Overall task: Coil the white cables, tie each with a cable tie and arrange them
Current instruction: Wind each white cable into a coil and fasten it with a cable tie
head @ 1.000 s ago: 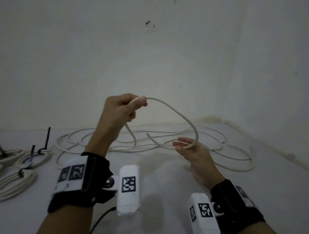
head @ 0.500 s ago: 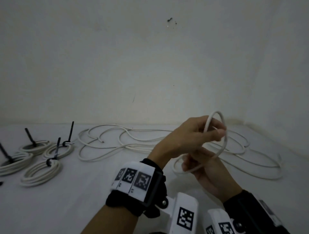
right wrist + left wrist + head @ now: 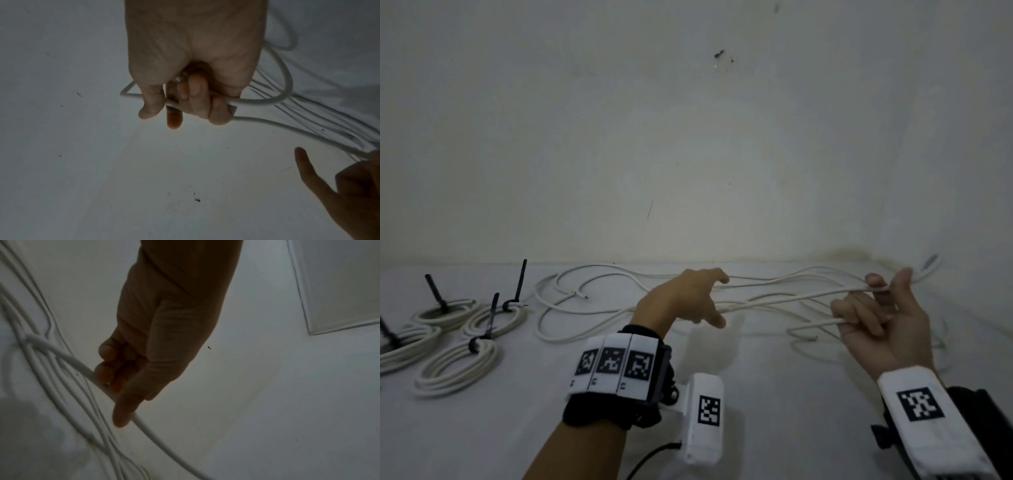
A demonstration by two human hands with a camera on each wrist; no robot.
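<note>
A long white cable runs taut between my two hands above the white table. My right hand grips a small loop of it, fingers curled round two strands; the right wrist view shows those strands under the curled fingers. My left hand is to the left, its fingers curled loosely round the cable, index finger lying along it. The rest of the cable lies loose in wide loops at the back of the table.
Several coiled white cables, each bound with a black cable tie, lie at the left of the table. A wall stands close behind, and another wall closes the right side. My left hand shows at the lower right of the right wrist view.
The hands were together around a small loop; now the left hand has drawn away to the left along the cable and the right has moved right, so the cable stretches between them.
</note>
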